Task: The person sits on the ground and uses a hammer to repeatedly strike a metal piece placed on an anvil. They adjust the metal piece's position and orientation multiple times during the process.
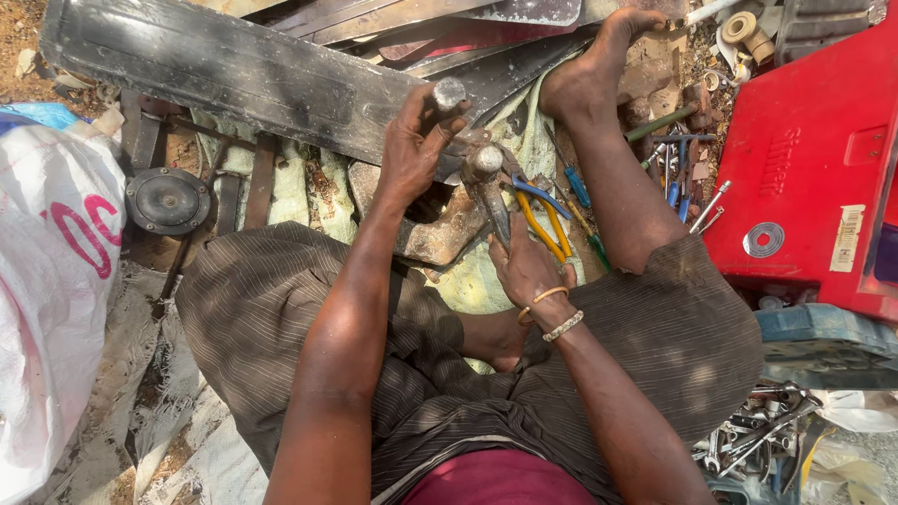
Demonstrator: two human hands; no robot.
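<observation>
Left hand (416, 150) clenched on a steel punch (450, 93), tip down at the metal part (472, 154) on the stone block (440, 234). Right hand (528, 266) wrapped round a hammer (486, 178), head just beside the punch at 3 o'clock. Likely trouble: a glancing blow onto the left knuckles, or the part skidding off the stone. Hemmed in by the black panel (234, 65) at 11 o'clock and yellow-handled pliers (547, 220) at 4 o'clock; open room only toward the lap.
</observation>
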